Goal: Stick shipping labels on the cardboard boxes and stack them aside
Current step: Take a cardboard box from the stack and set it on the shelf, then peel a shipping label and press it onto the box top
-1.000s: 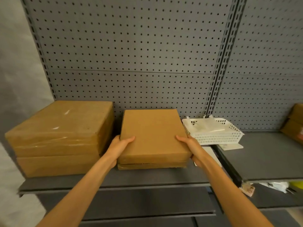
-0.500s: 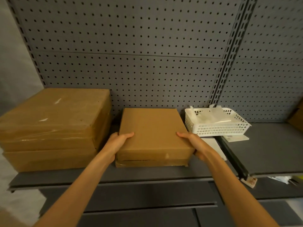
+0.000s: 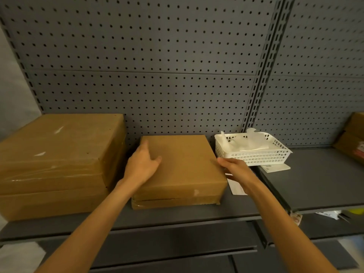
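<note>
right boxes (image 3: 352,138) cropped, label (image 3: 275,168) perhaps unreadable

Single head-worn wide-angle view, facing forward and slightly down at a grey shelf (image 3: 177,215) and pegboard (image 3: 147,56), close range, both forearms reaching in from bottom edge; edges distorted.

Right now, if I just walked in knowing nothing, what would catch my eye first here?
Two bare arms reaching to a flat cardboard box in the middle of the grey shelf: the left hand rests on its top, the right hand is at its right edge. To the left stands a bigger stack of boxes; to the right, a white basket holding papers.
</note>
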